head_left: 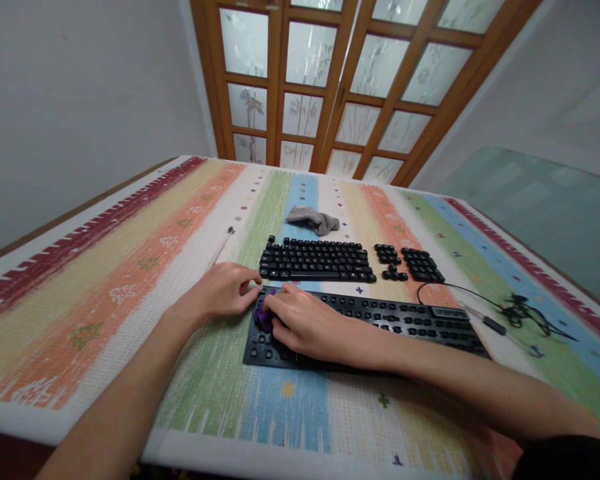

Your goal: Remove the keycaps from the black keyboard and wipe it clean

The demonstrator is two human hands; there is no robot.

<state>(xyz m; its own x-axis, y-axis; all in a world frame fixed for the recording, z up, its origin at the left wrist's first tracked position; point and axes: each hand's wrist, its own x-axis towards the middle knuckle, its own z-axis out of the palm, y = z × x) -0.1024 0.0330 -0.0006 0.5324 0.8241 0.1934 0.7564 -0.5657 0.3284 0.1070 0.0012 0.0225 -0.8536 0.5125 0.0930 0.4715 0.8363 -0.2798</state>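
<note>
A black keyboard base point(405, 327) with its keycaps off lies across the table in front of me, showing rows of bare switches. My right hand point(310, 323) is closed on a soft, dark purple lump point(264, 319), pressed against the switches at the base's left end. Its exact kind is hard to make out, a putty or a cloth. The fingers of my left hand point(229, 288) are curled, thumb and forefinger at the base's far left corner. Beyond the base, removed black keycaps point(317, 261) are laid out in keyboard order. My right forearm covers part of the base's near edge.
A crumpled grey cloth point(314, 220) lies beyond the keycaps. A thin brush point(224, 243) is left of them. To the right are a keycap block point(423, 265), a coiled black cable point(523, 310) and a dark-tipped stick point(494, 325). A striped tablecloth point(130, 267) covers the table.
</note>
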